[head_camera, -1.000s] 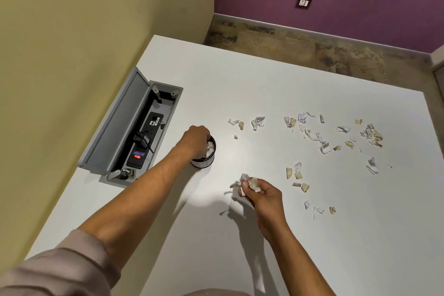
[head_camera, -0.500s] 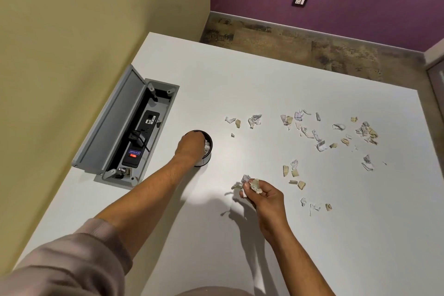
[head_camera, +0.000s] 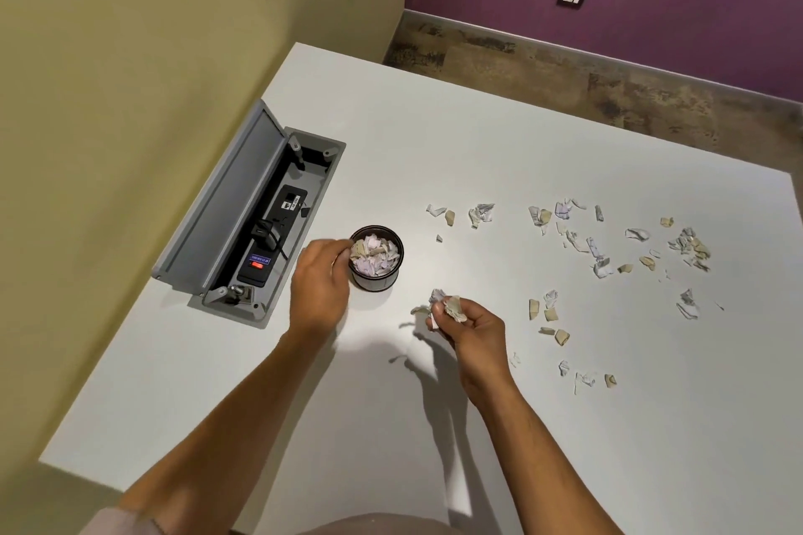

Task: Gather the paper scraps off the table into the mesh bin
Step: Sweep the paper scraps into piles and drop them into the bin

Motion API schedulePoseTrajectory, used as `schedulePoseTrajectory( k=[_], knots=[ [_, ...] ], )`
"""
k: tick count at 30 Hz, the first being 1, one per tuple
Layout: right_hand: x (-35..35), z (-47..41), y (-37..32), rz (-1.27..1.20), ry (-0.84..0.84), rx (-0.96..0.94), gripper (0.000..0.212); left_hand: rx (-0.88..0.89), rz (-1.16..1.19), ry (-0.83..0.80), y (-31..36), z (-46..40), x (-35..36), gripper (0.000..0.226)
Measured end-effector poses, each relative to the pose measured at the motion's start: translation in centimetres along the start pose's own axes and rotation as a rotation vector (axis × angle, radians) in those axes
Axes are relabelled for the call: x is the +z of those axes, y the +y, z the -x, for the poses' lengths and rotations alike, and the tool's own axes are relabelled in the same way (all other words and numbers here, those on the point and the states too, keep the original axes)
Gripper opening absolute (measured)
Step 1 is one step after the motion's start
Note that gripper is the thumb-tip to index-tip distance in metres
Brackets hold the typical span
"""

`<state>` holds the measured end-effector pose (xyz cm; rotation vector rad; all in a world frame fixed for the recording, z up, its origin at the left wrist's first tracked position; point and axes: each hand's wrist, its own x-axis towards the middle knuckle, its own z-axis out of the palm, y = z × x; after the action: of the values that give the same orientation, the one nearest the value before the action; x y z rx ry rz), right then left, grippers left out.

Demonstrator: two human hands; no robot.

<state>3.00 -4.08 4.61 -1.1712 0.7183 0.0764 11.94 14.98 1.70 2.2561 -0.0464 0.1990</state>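
Observation:
A small black mesh bin [head_camera: 374,281] stands on the white table [head_camera: 499,135], filled near its top with white and tan paper scraps. My left hand [head_camera: 320,283] sits just left of the bin with curled fingers, fingertips at its left rim beside a tan scrap; whether they pinch anything is unclear. My right hand [head_camera: 471,328] hovers right of the bin and pinches a bunch of crumpled scraps [head_camera: 447,303]. Several loose scraps [head_camera: 595,250] lie scattered across the table to the right, with a nearer group [head_camera: 549,315] beside my right hand.
An open grey cable box [head_camera: 260,226] with a raised lid, a power strip and plugs is sunk into the table left of the bin. A yellow wall runs along the left. The table's far and right edges drop to a brown floor.
My left hand has drawn back from on top of the bin to its left side, uncovering the scraps inside. My right hand stays in place with its bunch of scraps.

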Motion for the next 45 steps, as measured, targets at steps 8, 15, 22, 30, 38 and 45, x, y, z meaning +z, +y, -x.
schedulePoseTrajectory(
  k=[8,15,22,30,38,45],
  knots=[
    [2.9,-1.9,-0.2,0.152,0.007,-0.037,0.005,0.008,-0.279,-0.242,-7.0,8.2,2.8,0.048],
    [5.7,-5.0,-0.9,0.608,0.05,-0.205,0.018,0.204,-0.525,-0.412,-10.3,10.4,5.2,0.063],
    [9.8,-7.0,-2.4,1.022,-0.042,-0.412,0.033,0.202,-0.541,-0.406,-10.5,10.7,5.7,0.063],
    [12.6,-8.7,-1.2,1.393,-0.219,-0.222,0.02,0.18,-0.509,-0.382,-10.6,10.7,5.9,0.063],
    [12.9,-8.9,-2.0,1.453,-0.307,-0.242,0.029,0.183,-0.516,-0.382,-10.7,10.8,5.9,0.065],
    [12.3,-8.2,-4.3,1.52,-0.418,-0.298,0.049,0.18,-0.509,-0.373,-10.6,10.8,5.9,0.065]
  ],
)
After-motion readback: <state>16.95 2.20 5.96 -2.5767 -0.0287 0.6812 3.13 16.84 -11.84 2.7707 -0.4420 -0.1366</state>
